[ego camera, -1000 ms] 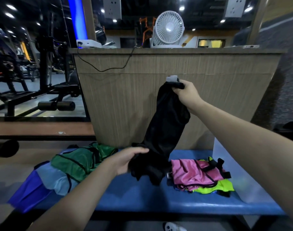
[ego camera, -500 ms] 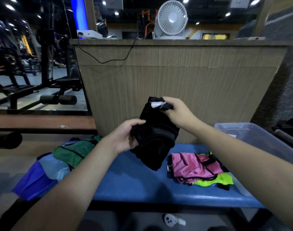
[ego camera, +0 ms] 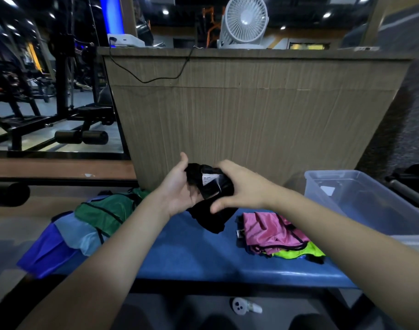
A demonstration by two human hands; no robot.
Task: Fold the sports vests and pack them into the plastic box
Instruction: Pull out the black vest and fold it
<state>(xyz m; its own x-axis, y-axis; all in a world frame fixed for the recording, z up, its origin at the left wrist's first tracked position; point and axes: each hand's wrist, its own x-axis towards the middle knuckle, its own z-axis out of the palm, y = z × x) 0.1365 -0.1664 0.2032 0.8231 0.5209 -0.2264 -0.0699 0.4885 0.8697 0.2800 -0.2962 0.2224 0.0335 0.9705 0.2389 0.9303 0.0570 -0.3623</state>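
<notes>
Presently held: one black vest [ego camera: 209, 186], bunched into a rough bundle above the blue bench [ego camera: 191, 248], white label showing on its upper face, a loose tail hanging down toward the bench top. My left hand [ego camera: 179, 186] cupped it from the left, palm turned inward, thumb raised, fingers hidden behind the cloth. My right hand [ego camera: 237, 186] curled over the top and right side, thumb below, gripping the bundle.

Progress, as I judged it: fold of this vest under way, not tidy yet; packing not begun for it. The plastic box [ego camera: 327, 186] stood at the bench's right end, clear-walled, and I could make out no vest inside it, only a small pale tag or slip.

Remaining stock: a pink vest [ego camera: 270, 229] lying on a yellow-green vest [ego camera: 299, 253], both crumpled, just beside the box; a green vest [ego camera: 108, 213] atop a light blue vest [ego camera: 79, 236] and a purple vest [ego camera: 46, 251], heaped at the bench's left end, partly overhanging

Surroundings: wooden counter [ego camera: 251, 115] behind the bench, white fan [ego camera: 244, 20] on top
</notes>
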